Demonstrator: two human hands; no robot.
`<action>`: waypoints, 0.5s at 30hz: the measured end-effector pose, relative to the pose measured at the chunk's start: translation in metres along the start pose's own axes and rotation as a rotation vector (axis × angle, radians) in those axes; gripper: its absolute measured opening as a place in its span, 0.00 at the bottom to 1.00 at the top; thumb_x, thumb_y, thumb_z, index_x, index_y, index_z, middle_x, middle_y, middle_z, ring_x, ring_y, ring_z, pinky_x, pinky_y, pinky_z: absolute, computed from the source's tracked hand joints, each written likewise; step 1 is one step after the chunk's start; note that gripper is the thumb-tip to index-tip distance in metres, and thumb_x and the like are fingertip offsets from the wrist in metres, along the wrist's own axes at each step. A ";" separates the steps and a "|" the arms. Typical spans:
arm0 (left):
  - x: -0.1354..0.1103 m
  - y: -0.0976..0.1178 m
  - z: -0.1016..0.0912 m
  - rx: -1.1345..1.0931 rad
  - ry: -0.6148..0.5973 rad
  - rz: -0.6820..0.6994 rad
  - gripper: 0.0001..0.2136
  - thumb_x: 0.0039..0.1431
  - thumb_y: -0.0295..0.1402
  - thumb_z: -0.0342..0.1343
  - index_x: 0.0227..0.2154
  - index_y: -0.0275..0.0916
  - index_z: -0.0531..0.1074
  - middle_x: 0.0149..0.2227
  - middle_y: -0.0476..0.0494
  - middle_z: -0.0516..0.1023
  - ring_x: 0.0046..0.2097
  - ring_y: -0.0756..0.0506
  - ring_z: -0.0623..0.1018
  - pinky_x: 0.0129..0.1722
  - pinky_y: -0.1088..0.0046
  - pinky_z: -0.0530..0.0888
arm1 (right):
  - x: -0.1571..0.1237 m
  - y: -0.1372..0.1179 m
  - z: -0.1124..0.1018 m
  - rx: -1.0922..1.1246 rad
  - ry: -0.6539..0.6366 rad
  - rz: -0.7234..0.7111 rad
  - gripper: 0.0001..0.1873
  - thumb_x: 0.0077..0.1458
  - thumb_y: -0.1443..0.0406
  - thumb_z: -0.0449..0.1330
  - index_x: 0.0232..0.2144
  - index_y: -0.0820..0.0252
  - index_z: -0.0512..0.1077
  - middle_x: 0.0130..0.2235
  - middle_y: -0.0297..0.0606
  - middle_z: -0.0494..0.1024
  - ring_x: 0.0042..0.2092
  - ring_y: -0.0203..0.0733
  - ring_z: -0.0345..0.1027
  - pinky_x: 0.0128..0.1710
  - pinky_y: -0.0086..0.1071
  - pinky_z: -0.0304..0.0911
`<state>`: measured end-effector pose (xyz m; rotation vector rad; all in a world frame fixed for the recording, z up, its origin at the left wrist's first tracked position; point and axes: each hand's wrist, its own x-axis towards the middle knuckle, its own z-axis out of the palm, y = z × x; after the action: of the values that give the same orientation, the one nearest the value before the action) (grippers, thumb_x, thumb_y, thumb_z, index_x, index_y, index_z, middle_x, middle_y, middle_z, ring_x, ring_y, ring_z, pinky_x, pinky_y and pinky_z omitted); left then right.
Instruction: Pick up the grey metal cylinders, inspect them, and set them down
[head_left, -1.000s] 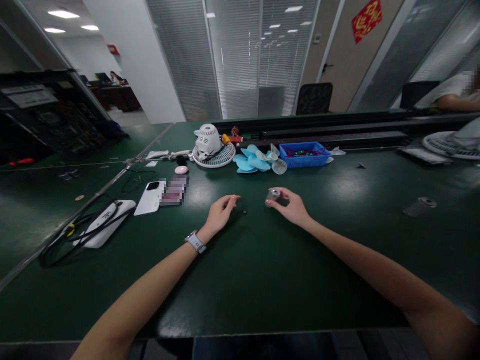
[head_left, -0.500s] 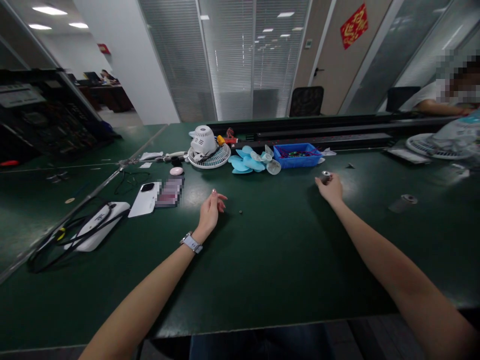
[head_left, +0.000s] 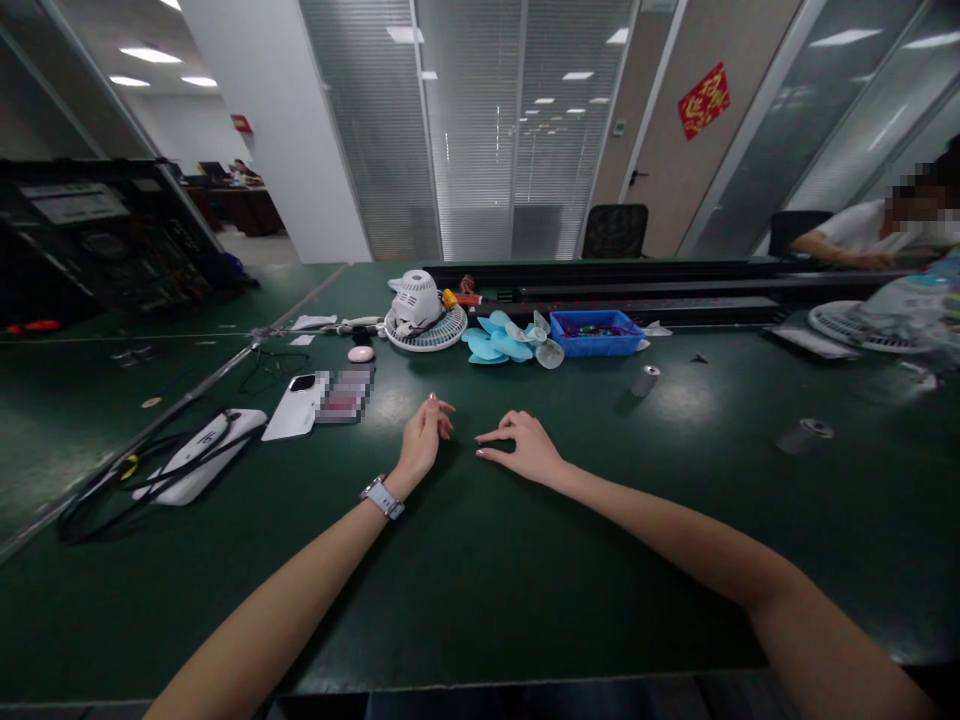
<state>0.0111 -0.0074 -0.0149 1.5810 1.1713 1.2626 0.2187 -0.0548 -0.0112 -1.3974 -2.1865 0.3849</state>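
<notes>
My left hand (head_left: 421,438) rests on the green table (head_left: 480,580) with its fingers loosely stretched and nothing in them; a watch is on that wrist. My right hand (head_left: 525,447) lies just right of it, palm down. Its thumb and forefinger are curved toward each other with a small gap, and I cannot make out anything between them. A small grey metal cylinder (head_left: 645,380) stands alone on the table, further back and to the right of my right hand.
At the back are a white fan body on its grille (head_left: 421,308), light blue fan blades (head_left: 501,342) and a blue parts tray (head_left: 596,333). A white phone (head_left: 298,408) and a white device with black cables (head_left: 191,455) lie left. Another grey cylinder (head_left: 801,435) lies right. A person sits far right.
My right hand carried the grey cylinder to the back right, set it down there, let go and came back beside my left hand. My left hand has barely moved.
</notes>
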 end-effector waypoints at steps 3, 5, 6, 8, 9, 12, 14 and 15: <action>0.000 0.000 0.000 0.006 -0.016 0.004 0.28 0.64 0.56 0.37 0.35 0.36 0.72 0.25 0.49 0.71 0.25 0.50 0.71 0.28 0.73 0.67 | 0.008 -0.002 0.006 0.015 0.009 0.053 0.14 0.56 0.50 0.62 0.39 0.46 0.81 0.35 0.37 0.72 0.39 0.41 0.65 0.40 0.37 0.58; 0.000 0.001 0.001 0.010 -0.019 0.007 0.28 0.64 0.56 0.38 0.35 0.36 0.72 0.25 0.49 0.71 0.25 0.50 0.71 0.28 0.73 0.67 | 0.009 0.000 -0.003 0.062 0.039 0.042 0.13 0.57 0.52 0.62 0.38 0.50 0.81 0.35 0.37 0.73 0.38 0.40 0.66 0.40 0.36 0.59; 0.000 0.001 0.001 0.012 -0.018 0.004 0.28 0.64 0.56 0.38 0.35 0.36 0.72 0.25 0.49 0.71 0.25 0.50 0.71 0.28 0.73 0.67 | 0.009 0.004 -0.014 0.085 0.083 0.025 0.13 0.59 0.53 0.61 0.38 0.51 0.80 0.36 0.37 0.74 0.37 0.40 0.67 0.39 0.36 0.60; -0.001 0.002 0.000 0.014 -0.023 -0.007 0.28 0.65 0.56 0.38 0.36 0.36 0.72 0.25 0.48 0.71 0.26 0.50 0.71 0.28 0.73 0.67 | 0.006 0.021 -0.045 0.091 0.253 -0.006 0.14 0.61 0.54 0.58 0.40 0.54 0.79 0.37 0.37 0.75 0.37 0.40 0.68 0.40 0.35 0.62; -0.002 0.003 0.000 0.016 -0.029 -0.011 0.28 0.65 0.55 0.38 0.36 0.36 0.72 0.25 0.48 0.71 0.26 0.50 0.71 0.29 0.73 0.67 | 0.004 0.035 -0.065 0.058 0.370 -0.008 0.14 0.61 0.54 0.58 0.40 0.55 0.78 0.38 0.38 0.75 0.37 0.40 0.69 0.40 0.36 0.63; -0.002 0.003 0.001 0.032 -0.058 -0.010 0.27 0.65 0.55 0.38 0.36 0.37 0.72 0.26 0.48 0.71 0.27 0.49 0.71 0.29 0.72 0.68 | -0.011 0.093 -0.131 -0.158 0.681 0.093 0.17 0.60 0.52 0.57 0.38 0.58 0.78 0.37 0.40 0.76 0.35 0.42 0.68 0.40 0.37 0.63; -0.002 0.003 0.001 0.045 -0.073 -0.009 0.26 0.65 0.54 0.39 0.36 0.37 0.72 0.26 0.48 0.71 0.27 0.49 0.71 0.30 0.72 0.68 | -0.024 0.134 -0.163 -0.285 0.760 0.229 0.20 0.59 0.50 0.56 0.36 0.60 0.78 0.35 0.43 0.76 0.33 0.43 0.68 0.38 0.38 0.64; -0.001 0.003 0.001 0.050 -0.076 -0.010 0.26 0.65 0.54 0.39 0.36 0.37 0.72 0.26 0.49 0.71 0.27 0.49 0.71 0.30 0.72 0.68 | -0.032 0.153 -0.173 -0.325 0.774 0.279 0.21 0.59 0.50 0.55 0.35 0.60 0.78 0.35 0.43 0.76 0.34 0.44 0.68 0.38 0.38 0.64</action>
<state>0.0129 -0.0095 -0.0130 1.6429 1.1698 1.1651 0.4419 -0.0240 0.0489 -1.6633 -1.4573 -0.3900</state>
